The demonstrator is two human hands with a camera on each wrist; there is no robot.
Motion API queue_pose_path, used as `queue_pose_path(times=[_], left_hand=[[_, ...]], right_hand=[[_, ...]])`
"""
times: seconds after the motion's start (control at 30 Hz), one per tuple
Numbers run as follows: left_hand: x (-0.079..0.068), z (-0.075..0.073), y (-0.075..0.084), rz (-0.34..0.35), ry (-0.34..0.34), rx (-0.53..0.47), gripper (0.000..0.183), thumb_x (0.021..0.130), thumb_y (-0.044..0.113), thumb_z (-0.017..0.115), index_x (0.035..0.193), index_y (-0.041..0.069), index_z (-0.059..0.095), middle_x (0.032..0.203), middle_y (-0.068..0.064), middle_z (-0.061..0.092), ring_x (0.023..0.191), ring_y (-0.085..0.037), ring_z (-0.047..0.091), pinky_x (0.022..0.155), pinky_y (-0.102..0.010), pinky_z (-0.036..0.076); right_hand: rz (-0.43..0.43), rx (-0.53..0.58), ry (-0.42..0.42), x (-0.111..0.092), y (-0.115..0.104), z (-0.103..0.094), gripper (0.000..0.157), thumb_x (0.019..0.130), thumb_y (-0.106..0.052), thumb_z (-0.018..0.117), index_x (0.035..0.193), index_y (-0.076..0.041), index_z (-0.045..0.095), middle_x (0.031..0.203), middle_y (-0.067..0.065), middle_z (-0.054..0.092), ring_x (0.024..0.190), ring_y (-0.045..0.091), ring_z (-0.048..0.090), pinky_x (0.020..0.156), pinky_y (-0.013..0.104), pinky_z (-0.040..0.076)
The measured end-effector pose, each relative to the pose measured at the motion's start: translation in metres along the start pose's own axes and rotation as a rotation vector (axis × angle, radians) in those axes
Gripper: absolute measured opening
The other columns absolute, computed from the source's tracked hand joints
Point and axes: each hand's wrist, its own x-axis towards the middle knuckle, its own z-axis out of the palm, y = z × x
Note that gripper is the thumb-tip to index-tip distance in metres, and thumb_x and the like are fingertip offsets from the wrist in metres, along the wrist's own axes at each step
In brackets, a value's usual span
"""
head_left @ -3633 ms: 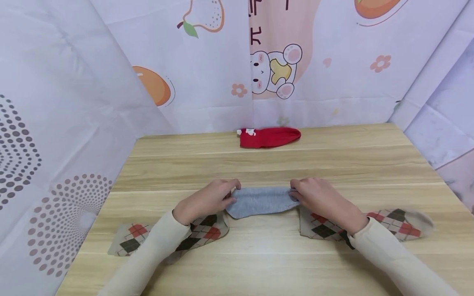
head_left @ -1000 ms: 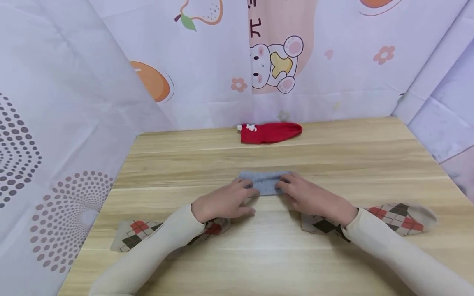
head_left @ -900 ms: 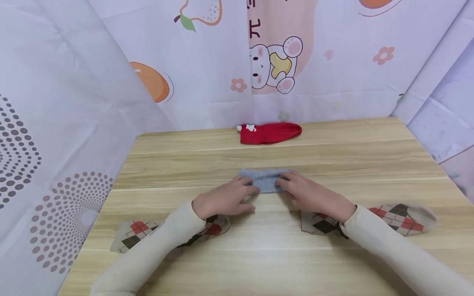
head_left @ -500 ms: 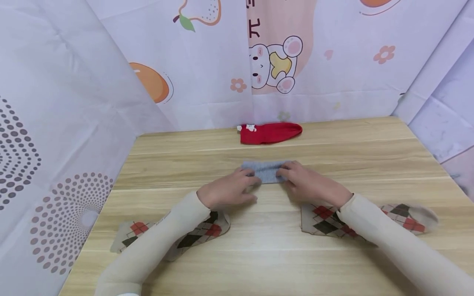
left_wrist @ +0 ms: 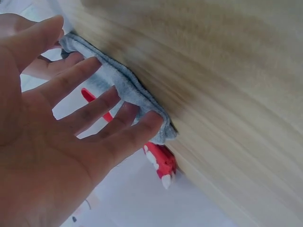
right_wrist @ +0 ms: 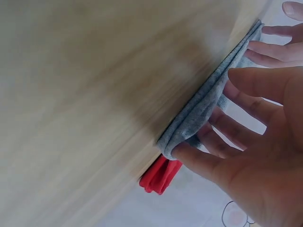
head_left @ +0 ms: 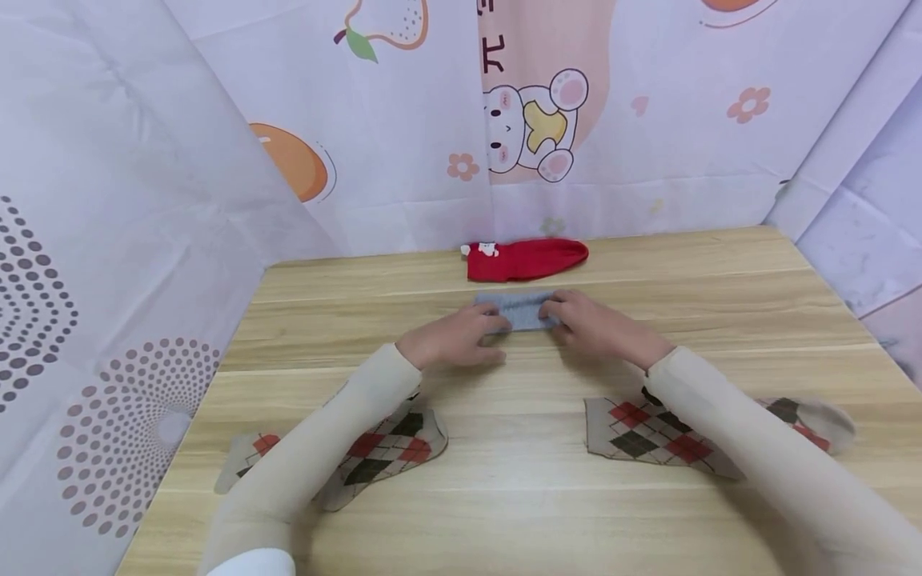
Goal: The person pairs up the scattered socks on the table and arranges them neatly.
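A folded grey sock (head_left: 520,310) lies on the table just in front of a red sock (head_left: 529,260) with white figures at its cuff. My left hand (head_left: 461,332) touches the left end of the grey sock; in the left wrist view its outstretched fingertips rest on the fabric, thumb held away. At the other end my right hand (head_left: 594,324) presses with extended fingers, which the right wrist view shows against the grey sock (right_wrist: 189,120). Under the left forearm lies an argyle sock (head_left: 392,452), and another argyle sock (head_left: 641,432) is partly hidden by the right sleeve.
The wooden table (head_left: 504,528) ends at a white patterned curtain (head_left: 403,160) behind the red sock. More curtain panels (head_left: 144,264) enclose the left side, and the right side is walled in likewise.
The grey sock, first pinched at both ends and wider, is now more compact. Both hands have slid it away from me across the table, close to the red sock.
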Motion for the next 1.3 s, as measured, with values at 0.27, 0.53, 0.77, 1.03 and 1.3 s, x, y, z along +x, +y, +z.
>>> queue_pose_path(times=[0.27,0.53,0.77,1.03,1.3], left_hand=[[0.014,-0.007,-0.009,-0.036,0.025,0.012,0.048,0.096,0.033,0.067,0.137,0.009,0.057,0.139,-0.01,0.05,0.128,-0.024,0.043,0.108,-0.037,0.04],[0.017,-0.009,-0.012,-0.057,0.036,0.002,0.05,0.095,0.036,0.066,0.137,0.011,0.057,0.137,-0.008,0.051,0.127,-0.022,0.044,0.107,-0.036,0.04],[-0.003,-0.002,-0.008,-0.05,0.119,-0.008,0.046,0.098,0.034,0.064,0.137,0.011,0.058,0.14,-0.008,0.051,0.132,-0.024,0.043,0.109,-0.038,0.039],[-0.04,-0.013,0.001,-0.036,0.199,0.011,0.042,0.1,0.031,0.061,0.134,0.007,0.059,0.138,-0.011,0.053,0.133,-0.029,0.043,0.112,-0.043,0.036],[-0.088,-0.013,0.004,-0.093,0.215,0.031,0.04,0.1,0.032,0.061,0.132,0.008,0.06,0.132,-0.009,0.056,0.125,-0.026,0.051,0.105,-0.042,0.043]], right_hand=[[0.044,-0.034,-0.025,0.014,0.013,-0.007,0.025,0.088,0.008,0.059,0.112,0.003,0.064,0.113,0.02,0.06,0.103,0.035,0.055,0.094,0.05,0.046],[0.102,-0.048,-0.06,0.02,0.014,-0.01,0.025,0.092,0.002,0.058,0.116,0.002,0.063,0.121,0.02,0.058,0.114,0.036,0.051,0.101,0.05,0.043],[0.019,-0.105,0.042,0.009,0.002,-0.001,0.022,0.091,0.004,0.058,0.111,0.003,0.067,0.111,0.017,0.066,0.108,0.036,0.057,0.098,0.049,0.046],[-0.137,-0.129,0.18,-0.009,-0.023,0.001,0.023,0.084,0.007,0.062,0.106,0.003,0.068,0.103,0.016,0.067,0.1,0.036,0.061,0.091,0.051,0.049],[-0.105,-0.09,0.125,-0.012,-0.058,0.005,0.019,0.092,-0.006,0.066,0.11,0.0,0.068,0.104,0.011,0.068,0.097,0.029,0.064,0.087,0.045,0.053]])
